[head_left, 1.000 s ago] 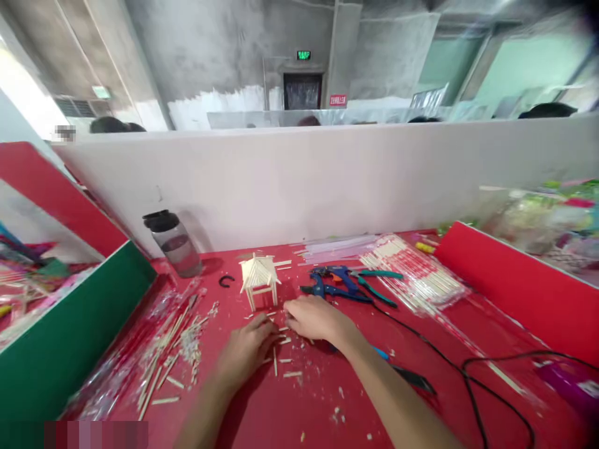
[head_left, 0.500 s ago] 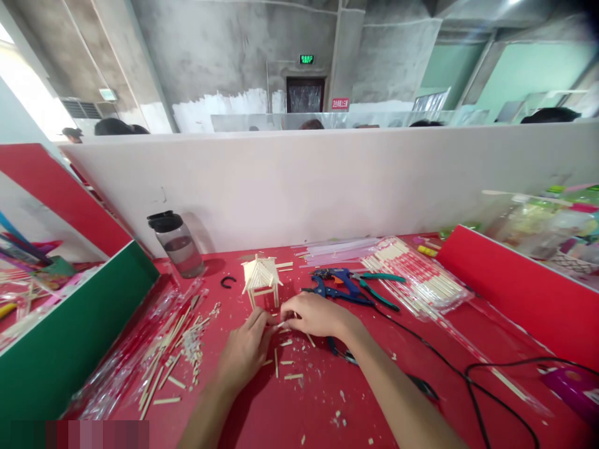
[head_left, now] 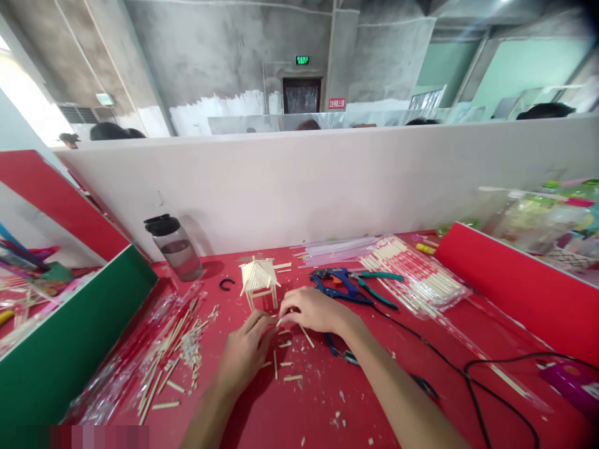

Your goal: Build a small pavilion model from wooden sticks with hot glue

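My left hand (head_left: pixel 247 346) and my right hand (head_left: pixel 314 310) meet just in front of a small pavilion model (head_left: pixel 259 279) made of pale wooden sticks, with a pitched roof on posts. Between the fingertips shows the end of a short wooden stick (head_left: pixel 279 322). My right thumb and fingers pinch it. The left fingertips are closed at its lower end, though they partly hide what they grip. Several cut stick pieces (head_left: pixel 293 378) lie below the hands on the red tabletop (head_left: pixel 281 418). A longer stick (head_left: pixel 307 337) lies under my right hand.
Behind the right hand lie a blue glue gun (head_left: pixel 344 282) and green-handled pliers (head_left: pixel 381 276). A black cable (head_left: pixel 421 340) crosses the right side. Bagged sticks (head_left: pixel 416 274) lie at the back right, loose sticks (head_left: pixel 161 362) at left. A water bottle (head_left: pixel 180 252) stands back left.
The short stick between my fingertips has turned from nearly level to steeper. My right hand has shifted slightly left; the left hand has barely moved. The view has tilted a little.
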The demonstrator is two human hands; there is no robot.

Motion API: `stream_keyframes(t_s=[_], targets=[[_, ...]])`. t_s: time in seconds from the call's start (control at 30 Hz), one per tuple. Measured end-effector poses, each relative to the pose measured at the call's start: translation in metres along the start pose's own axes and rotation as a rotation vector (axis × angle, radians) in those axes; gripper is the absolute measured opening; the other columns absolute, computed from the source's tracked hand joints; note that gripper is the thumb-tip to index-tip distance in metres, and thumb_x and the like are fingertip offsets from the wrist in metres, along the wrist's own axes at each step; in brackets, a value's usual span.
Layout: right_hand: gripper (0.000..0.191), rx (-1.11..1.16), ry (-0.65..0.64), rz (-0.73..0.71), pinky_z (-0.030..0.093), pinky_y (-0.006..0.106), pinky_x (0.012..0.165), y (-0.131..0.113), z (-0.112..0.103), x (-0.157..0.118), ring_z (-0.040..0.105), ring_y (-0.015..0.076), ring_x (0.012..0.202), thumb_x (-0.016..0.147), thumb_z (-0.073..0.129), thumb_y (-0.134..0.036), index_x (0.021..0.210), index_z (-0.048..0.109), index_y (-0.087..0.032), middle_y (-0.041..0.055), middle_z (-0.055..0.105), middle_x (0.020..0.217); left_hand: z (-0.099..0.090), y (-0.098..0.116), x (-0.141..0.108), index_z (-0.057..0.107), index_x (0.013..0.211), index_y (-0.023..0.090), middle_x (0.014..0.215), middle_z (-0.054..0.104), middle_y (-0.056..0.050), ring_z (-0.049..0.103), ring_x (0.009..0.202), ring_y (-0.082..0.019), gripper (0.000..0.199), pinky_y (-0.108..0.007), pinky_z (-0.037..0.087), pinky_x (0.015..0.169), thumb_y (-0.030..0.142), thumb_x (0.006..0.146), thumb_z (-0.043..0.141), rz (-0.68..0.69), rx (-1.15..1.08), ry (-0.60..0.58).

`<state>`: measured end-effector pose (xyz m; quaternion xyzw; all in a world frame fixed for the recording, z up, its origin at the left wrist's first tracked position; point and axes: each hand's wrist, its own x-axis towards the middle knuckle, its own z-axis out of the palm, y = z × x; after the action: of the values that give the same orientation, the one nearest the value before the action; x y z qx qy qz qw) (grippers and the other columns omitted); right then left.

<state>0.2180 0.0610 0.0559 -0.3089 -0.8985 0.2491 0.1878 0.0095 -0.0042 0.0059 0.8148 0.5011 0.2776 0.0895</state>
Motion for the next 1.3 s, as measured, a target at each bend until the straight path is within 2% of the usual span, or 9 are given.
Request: stream_keyframes(t_s=[0.3, 0.57, 0.73, 1.03, 1.3], targets=[[0.006, -0.104, 0.092, 0.057, 0.036, 0.024, 0.069, -0.003, 0.007, 0.004, 0.063, 0.0155, 0.081, 0.087, 0.068, -0.024, 0.085, 0.073, -0.021, 0.0021, 0.072, 0.087, -0.004, -0.001, -0.001, 0.066, 0.107, 0.022, 0.103, 0.068, -0.007, 0.069, 0.085, -0.015, 0.025, -0.022, 0.053, 0.075, 0.024, 0.098, 0.043, 0.002, 0.024, 0.06], [0.006, -0.143, 0.008, 0.032, 0.037, 0.025, 0.071, -0.007, 0.009, 0.006, 0.065, 0.0169, 0.087, 0.088, 0.066, -0.023, 0.091, 0.07, -0.021, 0.0022, 0.072, 0.097, -0.002, -0.002, -0.002, 0.067, 0.107, 0.022, 0.104, 0.068, -0.007, 0.068, 0.089, -0.016, 0.026, -0.024, 0.054, 0.079, 0.026, 0.098, 0.043, 0.013, 0.012, 0.101], [0.007, -0.157, -0.002, 0.045, 0.038, 0.024, 0.073, -0.007, 0.012, 0.007, 0.065, 0.017, 0.088, 0.088, 0.064, -0.022, 0.092, 0.07, -0.02, 0.0029, 0.072, 0.099, -0.003, 0.0, 0.0, 0.064, 0.106, 0.022, 0.105, 0.068, -0.007, 0.068, 0.091, -0.017, 0.023, -0.025, 0.053, 0.079, 0.025, 0.098, 0.043, 0.008, -0.013, 0.128], [0.008, -0.169, -0.006, 0.025, 0.038, 0.024, 0.073, -0.005, 0.013, 0.006, 0.064, 0.017, 0.087, 0.088, 0.062, -0.025, 0.092, 0.069, -0.021, 0.0028, 0.071, 0.098, -0.003, 0.003, 0.001, 0.061, 0.103, 0.024, 0.104, 0.067, -0.005, 0.067, 0.09, -0.017, 0.019, -0.024, 0.052, 0.078, 0.029, 0.098, 0.044, -0.052, -0.077, 0.061], [0.009, -0.171, -0.02, 0.031, 0.037, 0.025, 0.07, -0.008, 0.014, 0.007, 0.065, 0.0176, 0.086, 0.088, 0.063, -0.026, 0.09, 0.069, -0.02, 0.0039, 0.072, 0.097, -0.004, 0.001, 0.001, 0.063, 0.105, 0.023, 0.105, 0.067, -0.007, 0.068, 0.09, -0.018, 0.023, -0.025, 0.052, 0.08, 0.029, 0.099, 0.042, -0.035, -0.076, 0.038]])
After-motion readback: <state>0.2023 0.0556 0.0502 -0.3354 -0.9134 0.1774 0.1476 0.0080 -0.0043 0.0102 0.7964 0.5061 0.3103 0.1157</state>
